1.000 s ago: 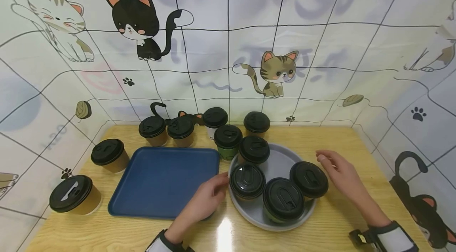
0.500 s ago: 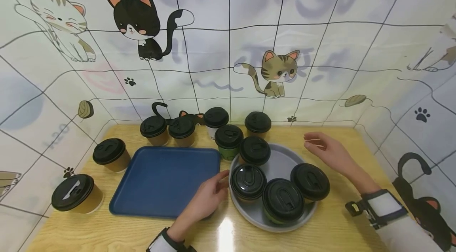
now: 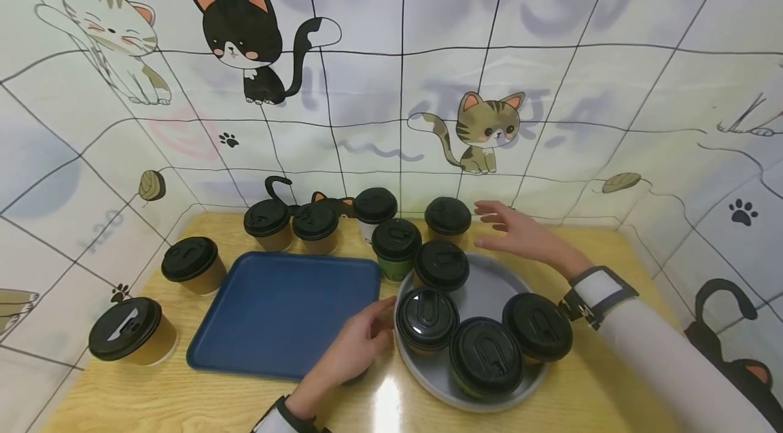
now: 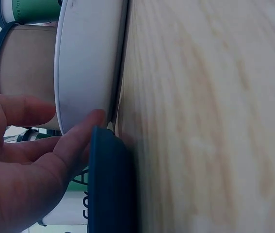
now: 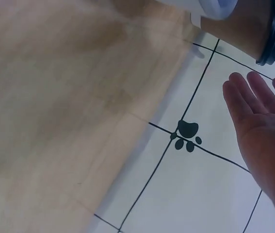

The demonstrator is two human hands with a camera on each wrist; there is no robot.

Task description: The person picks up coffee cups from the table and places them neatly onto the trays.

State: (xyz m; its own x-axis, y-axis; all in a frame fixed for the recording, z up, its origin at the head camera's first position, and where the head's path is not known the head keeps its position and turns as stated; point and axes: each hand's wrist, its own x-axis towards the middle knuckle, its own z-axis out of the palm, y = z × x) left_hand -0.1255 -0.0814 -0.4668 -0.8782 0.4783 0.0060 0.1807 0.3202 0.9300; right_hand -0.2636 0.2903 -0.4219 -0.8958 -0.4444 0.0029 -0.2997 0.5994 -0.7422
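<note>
My left hand (image 3: 357, 344) rests low beside the round grey plate (image 3: 431, 389), its fingers at the plate's left rim and over the right edge of the blue tray (image 3: 281, 314). In the left wrist view a fingertip (image 4: 96, 116) lies against the plate's outer wall. My right hand (image 3: 516, 232) reaches over the far side of the plate, fingers spread, just right of a brown paper cup with a black lid (image 3: 448, 215). The right wrist view shows that brown cup (image 5: 244, 29) a little beyond the fingertips. Several black-lidded cups stand on the plate, including a shiny-lidded one (image 3: 427, 317).
A green cup (image 3: 396, 253) and a white cup (image 3: 374, 212) stand between tray and plate at the back. Two brown cups line the tray's far edge, and two more, one a larger cup (image 3: 153, 341), stand left of it. A cat-patterned cloth (image 3: 342, 93) backs the table.
My right hand has moved left and away from me, from the plate's right side to the brown cup at the back. The left hand stays at the plate's rim.
</note>
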